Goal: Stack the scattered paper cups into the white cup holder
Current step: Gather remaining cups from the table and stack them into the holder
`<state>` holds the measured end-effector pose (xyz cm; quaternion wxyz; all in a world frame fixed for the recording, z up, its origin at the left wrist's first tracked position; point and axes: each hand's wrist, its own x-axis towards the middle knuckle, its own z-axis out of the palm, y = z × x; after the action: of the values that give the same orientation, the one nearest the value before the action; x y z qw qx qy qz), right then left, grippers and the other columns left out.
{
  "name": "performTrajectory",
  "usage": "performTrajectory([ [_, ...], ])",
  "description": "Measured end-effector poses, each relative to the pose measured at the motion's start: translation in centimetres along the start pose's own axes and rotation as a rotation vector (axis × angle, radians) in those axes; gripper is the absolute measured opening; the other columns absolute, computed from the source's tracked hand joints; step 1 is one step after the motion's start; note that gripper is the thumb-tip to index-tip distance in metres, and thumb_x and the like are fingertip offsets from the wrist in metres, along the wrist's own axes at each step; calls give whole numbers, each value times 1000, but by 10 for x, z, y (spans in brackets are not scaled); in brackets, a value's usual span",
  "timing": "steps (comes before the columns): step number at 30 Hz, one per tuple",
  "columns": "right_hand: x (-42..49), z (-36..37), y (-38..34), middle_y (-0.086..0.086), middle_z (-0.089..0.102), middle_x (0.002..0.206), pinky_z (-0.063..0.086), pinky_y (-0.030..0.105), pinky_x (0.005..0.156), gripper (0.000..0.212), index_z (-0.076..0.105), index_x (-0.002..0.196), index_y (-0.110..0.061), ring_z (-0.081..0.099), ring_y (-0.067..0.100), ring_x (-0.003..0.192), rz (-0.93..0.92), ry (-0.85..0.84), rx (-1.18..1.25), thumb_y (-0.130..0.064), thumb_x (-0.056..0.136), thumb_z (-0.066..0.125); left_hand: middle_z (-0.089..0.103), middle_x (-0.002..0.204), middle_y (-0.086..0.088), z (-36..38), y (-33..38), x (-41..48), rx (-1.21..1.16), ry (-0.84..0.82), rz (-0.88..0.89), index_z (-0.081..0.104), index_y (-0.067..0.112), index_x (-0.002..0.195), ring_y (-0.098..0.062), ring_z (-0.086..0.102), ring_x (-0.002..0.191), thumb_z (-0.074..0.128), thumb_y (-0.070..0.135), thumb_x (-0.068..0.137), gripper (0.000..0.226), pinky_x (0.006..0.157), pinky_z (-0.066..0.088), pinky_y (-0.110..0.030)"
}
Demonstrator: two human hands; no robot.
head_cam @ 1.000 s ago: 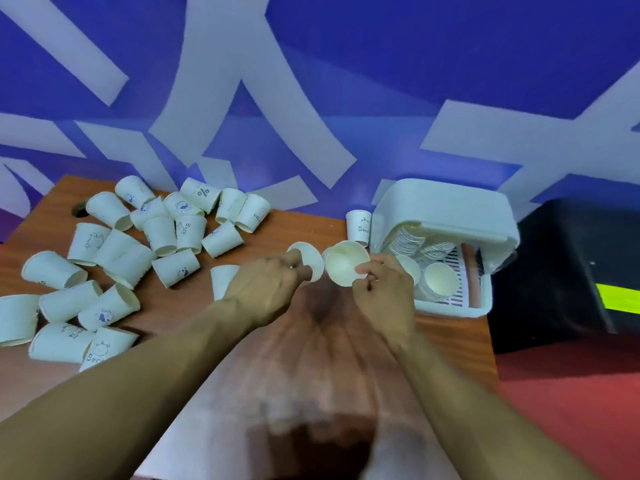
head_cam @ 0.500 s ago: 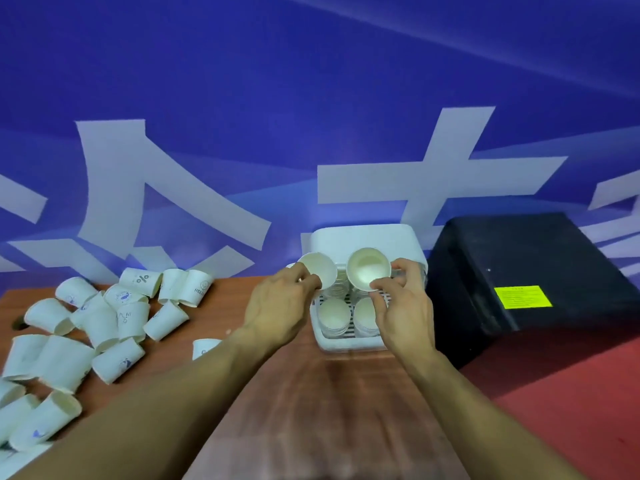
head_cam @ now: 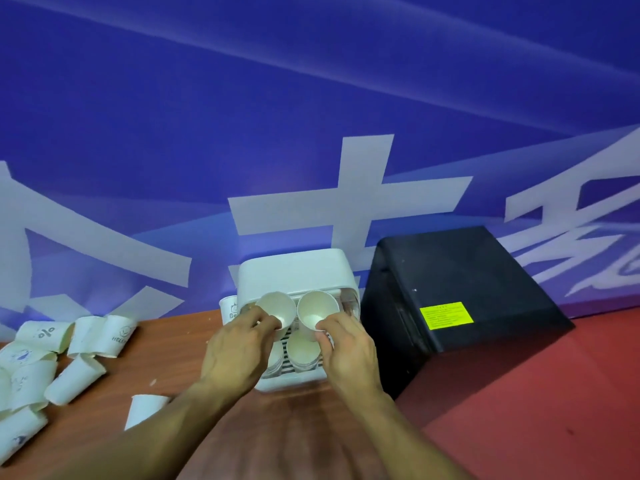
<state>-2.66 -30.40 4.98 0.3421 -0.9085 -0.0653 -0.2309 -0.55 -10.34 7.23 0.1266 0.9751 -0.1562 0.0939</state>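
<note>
The white cup holder (head_cam: 294, 271) stands at the back of the wooden table (head_cam: 180, 344), its open front facing me. My left hand (head_cam: 235, 351) pinches the rim of one white paper cup (head_cam: 275, 310) at the holder's left opening. My right hand (head_cam: 346, 348) pinches a second paper cup (head_cam: 317, 311) at the right opening. Both cups lie tilted with their mouths toward me. Stacked cups (head_cam: 303, 351) sit lower in the holder, partly hidden by my hands. Several scattered cups (head_cam: 72, 351) lie on their sides at the table's left.
A black box (head_cam: 457, 292) with a yellow label stands right beside the holder. One cup (head_cam: 228, 308) stands just left of the holder, and another cup (head_cam: 145, 408) lies near my left forearm. A blue banner wall rises behind the table; red floor lies to the right.
Both hands carried their cups from in front of the holder up into its openings. The view swung right, so the scattered cups slid toward the left edge.
</note>
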Motion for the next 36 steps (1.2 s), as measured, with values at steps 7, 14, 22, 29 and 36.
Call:
performTrajectory([
  [7,-4,11,19,-6,62,86,52,35,60,13,68,86,-17,60,19,75,-12,-10,37,-23,87,57,60,93,12,16,3,0,-5,21,-26,61,34,100,-24,63,74,63,32,91,10,48,49,-34],
  [14,-8,25,25,-9,63,87,51,33,60,4,69,89,-20,61,16,76,11,-67,39,-19,87,65,59,86,9,26,-4,-10,-31,76,-3,63,28,93,-26,59,69,65,24,89,6,47,43,-31],
  [22,-18,46,31,-8,61,85,51,33,59,6,69,87,-18,58,17,76,-25,-138,17,-19,86,63,59,86,8,40,-19,-24,-61,99,12,66,25,95,-22,58,70,55,31,90,13,50,45,-31],
  [29,-25,62,37,-8,63,82,52,30,56,13,73,85,-19,60,18,73,14,-238,-47,-12,76,77,58,89,9,57,-26,-32,-95,52,-24,63,26,96,-23,57,70,52,32,92,13,47,46,-33],
  [36,-31,79,41,-7,63,79,51,31,53,9,72,83,-19,61,19,69,39,-309,-69,-19,77,80,58,91,6,61,-34,-41,-134,76,-35,65,23,96,-22,56,74,56,30,94,11,52,47,-35],
])
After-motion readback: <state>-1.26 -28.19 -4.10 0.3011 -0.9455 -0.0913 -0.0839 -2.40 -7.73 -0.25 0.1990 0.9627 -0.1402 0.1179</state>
